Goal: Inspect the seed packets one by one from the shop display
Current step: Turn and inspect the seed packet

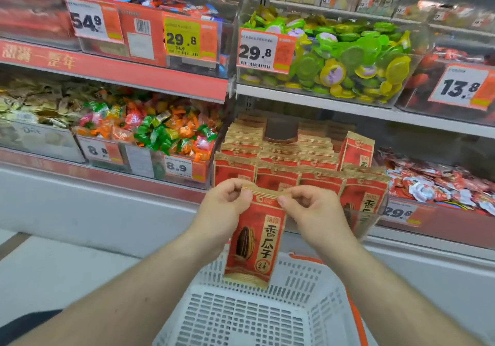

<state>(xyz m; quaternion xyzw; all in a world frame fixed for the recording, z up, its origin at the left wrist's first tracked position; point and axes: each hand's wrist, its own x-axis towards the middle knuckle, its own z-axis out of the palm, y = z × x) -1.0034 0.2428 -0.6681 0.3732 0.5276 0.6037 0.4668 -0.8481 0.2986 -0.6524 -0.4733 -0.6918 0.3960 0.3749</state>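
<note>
A red and tan seed packet (254, 241) with a sunflower seed picture hangs upright in front of me, over a white basket. My left hand (225, 206) pinches its top left corner and my right hand (308, 209) pinches its top right corner. Behind the hands, rows of the same seed packets (297, 158) stand upright in the shop display on the lower shelf.
A white plastic basket (257, 316) with an orange handle sits below the packet. Bins of wrapped candies (150, 131) lie to the left, green and yellow jelly cups (348, 56) above, red sweets (439, 182) to the right. Price tags line the shelf edges.
</note>
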